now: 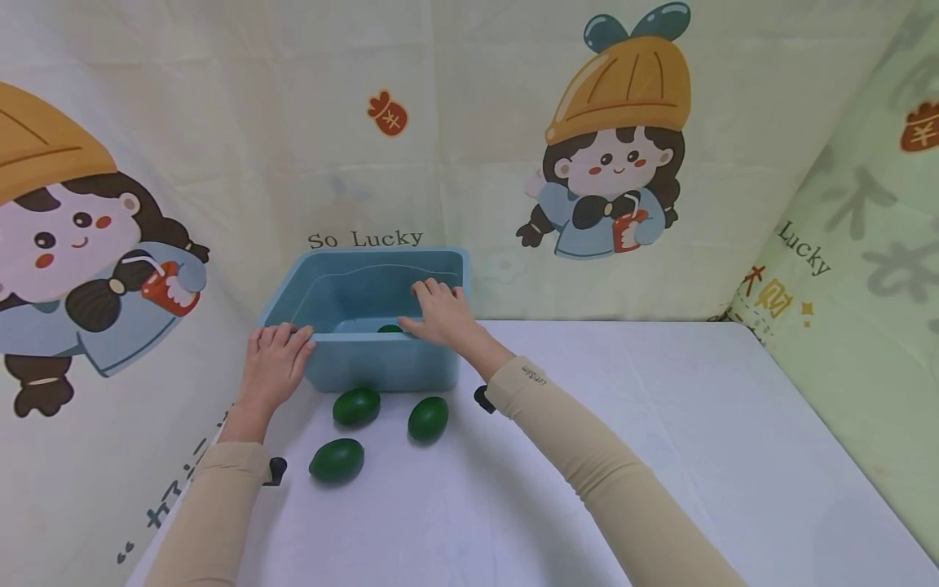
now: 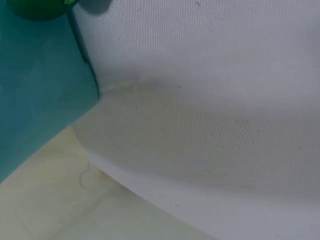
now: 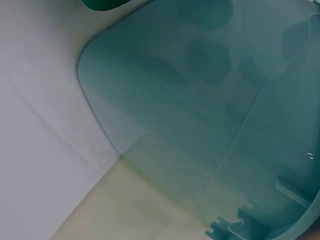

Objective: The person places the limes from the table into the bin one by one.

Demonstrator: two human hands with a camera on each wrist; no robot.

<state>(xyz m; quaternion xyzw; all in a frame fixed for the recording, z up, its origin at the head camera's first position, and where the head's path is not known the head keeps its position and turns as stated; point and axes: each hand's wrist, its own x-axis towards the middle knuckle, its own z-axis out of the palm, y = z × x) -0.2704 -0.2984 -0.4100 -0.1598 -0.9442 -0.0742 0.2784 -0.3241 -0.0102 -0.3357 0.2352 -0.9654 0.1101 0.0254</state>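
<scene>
A blue plastic bin [image 1: 381, 364] stands against the back cloth. My left hand [image 1: 273, 363] grips its front left corner, the fingers bent over the rim. At the front right corner my right hand [image 1: 447, 318] holds the rim, thumb spread and fingers over the inside. Part of a green lime [image 1: 390, 328] shows inside the bin beside the right thumb. Three more limes lie on the table in front: one close to the bin wall [image 1: 356, 407], one to the right [image 1: 429, 419] and one nearer me [image 1: 337, 461]. Both wrist views show the bin's outer wall [image 2: 45, 90], [image 3: 150, 85].
The table [image 1: 623, 408] wears a white cover and stretches far to the right. Printed cloth [image 1: 484, 147] hangs behind it and along both sides. Dark wrist-camera pieces [image 1: 275, 471] stick out beside my sleeves.
</scene>
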